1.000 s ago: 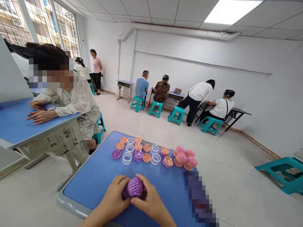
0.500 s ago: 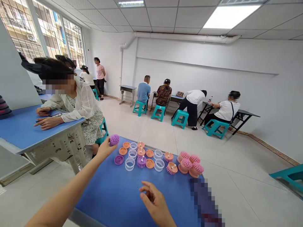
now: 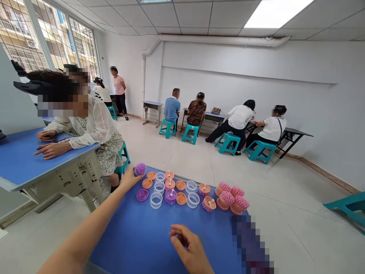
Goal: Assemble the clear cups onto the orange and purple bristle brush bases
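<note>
The left hand [image 3: 131,179] pinches a purple silicone brush head [image 3: 140,169] in its fingertips at eleven o'clock, over the far edge of the blue table [image 3: 128,236]. The right hand [image 3: 188,243] is empty and half-curled. Clear plastic rings [image 3: 156,200] and orange discs [image 3: 181,198] lie at twelve, pink brush heads [image 3: 228,197] at one.

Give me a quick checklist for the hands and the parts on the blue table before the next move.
Left hand on the purple bristled brush head: cannot tell; the fingertips reach it at the far table edge, but the grip isn't clear.
Right hand: ok; nothing visible in it, above the blue table.
Clear plastic rings: ok; apart from both hands.
Orange discs: ok; none touches a hand.
Pink brush heads: not ok; the nearest sit very close to the table's right edge, so they may be easy to knock.
</note>
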Motion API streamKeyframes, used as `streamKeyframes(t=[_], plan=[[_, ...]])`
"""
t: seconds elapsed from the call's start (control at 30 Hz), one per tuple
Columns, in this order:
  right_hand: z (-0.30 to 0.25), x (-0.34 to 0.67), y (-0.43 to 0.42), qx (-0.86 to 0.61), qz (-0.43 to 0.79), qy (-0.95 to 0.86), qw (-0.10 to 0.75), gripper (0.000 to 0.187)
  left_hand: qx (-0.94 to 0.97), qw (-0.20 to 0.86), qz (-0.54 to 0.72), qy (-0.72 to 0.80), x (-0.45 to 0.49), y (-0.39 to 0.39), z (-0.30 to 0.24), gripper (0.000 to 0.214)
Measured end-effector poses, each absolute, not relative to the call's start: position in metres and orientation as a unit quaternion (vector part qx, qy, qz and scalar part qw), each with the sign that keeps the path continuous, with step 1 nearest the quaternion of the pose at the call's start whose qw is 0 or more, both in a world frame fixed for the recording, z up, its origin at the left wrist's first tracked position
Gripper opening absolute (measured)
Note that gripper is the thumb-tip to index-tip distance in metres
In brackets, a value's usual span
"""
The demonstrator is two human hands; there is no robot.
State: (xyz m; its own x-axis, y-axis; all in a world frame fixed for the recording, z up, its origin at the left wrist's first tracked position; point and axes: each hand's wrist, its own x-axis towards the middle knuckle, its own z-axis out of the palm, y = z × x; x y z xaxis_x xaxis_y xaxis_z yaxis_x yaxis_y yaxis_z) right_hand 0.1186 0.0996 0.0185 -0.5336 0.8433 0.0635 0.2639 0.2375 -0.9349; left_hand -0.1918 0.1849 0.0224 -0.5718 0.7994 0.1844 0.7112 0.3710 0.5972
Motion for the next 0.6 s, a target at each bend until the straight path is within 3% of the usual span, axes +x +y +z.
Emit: streamKeyframes(t=[0.27, 0.6], plan=[[0.020, 0.119, 0.107, -0.415, 0.440, -0.720, 0.341, 0.025, 0.543, -0.001, 0.402, 0.737, -0.154, 0.120, 0.017, 0.034], [0.014, 0.121, 0.119, -0.455, 0.341, -0.736, 0.368, 0.022, 0.734, 0.056, 0.431, 0.522, -0.048, 0.077, 0.006, 0.020]])
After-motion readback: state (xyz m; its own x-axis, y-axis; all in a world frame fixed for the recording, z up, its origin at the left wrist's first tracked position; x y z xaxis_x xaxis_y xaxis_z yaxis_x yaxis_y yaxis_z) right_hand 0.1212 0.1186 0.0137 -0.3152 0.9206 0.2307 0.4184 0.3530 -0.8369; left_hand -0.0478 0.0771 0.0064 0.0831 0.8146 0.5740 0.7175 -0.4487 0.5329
